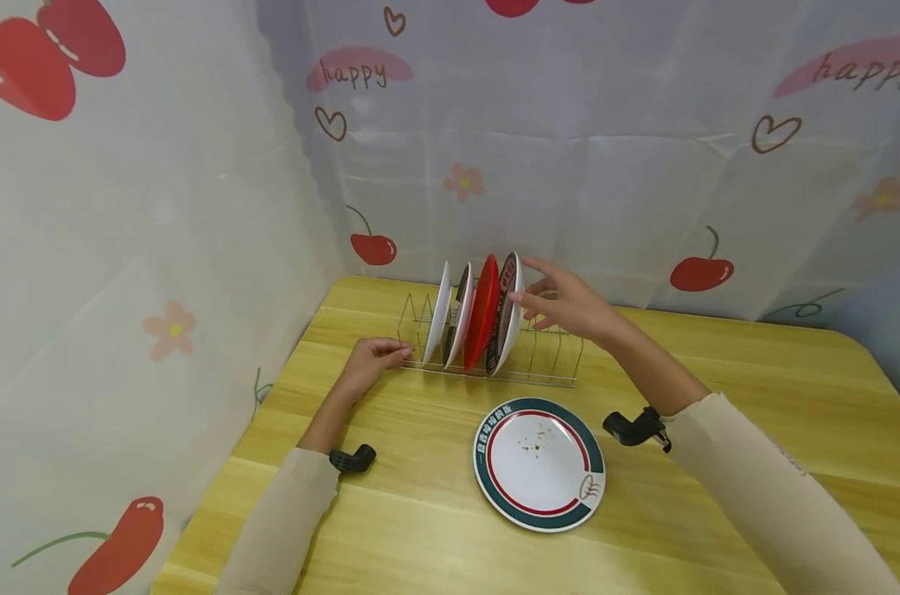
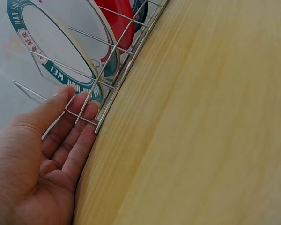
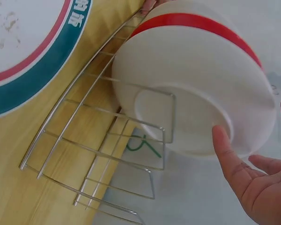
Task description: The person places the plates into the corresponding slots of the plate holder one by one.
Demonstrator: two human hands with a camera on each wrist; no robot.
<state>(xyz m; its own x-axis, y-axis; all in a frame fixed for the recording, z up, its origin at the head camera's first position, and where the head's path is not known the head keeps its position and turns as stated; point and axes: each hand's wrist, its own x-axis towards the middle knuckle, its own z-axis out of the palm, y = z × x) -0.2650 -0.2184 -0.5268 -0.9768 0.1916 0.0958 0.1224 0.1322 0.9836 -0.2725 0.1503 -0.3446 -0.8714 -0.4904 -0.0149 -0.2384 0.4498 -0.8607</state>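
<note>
Four plates [image 1: 460,318], stood on edge side by side in a thin wire rack [image 1: 531,381], near the far edge of the wooden table [image 1: 717,372], closer to the far left corner than to the far right one. One more, a flat plate [image 1: 542,475] with a green rim, lying face up on the near side of the rack, well in from the table's left edge, with small brown bits [image 1: 536,447] on top.

Left hand [image 1: 371,364] at the left end of the rack, thumb and fingers bent round the end wires, likely to keep the frame steady. Right hand [image 1: 569,306] loosely spread, gripping nothing, fingertips right at the white back of the end plate [image 3: 187,79]. Cannot tell about every finger, touching or just beside.

With too hard a push from the right fingers, maybe a bump into the red plate [image 1: 483,314] next door, then all four leaning left like dominoes. With a poor pinch on that smooth back, perhaps a slip and a crack. With a loose left hand, a rack apt to slide or tip toward the far edge. With a low swing back, a knock into the flat plate, and bits spilled on the wood.
</note>
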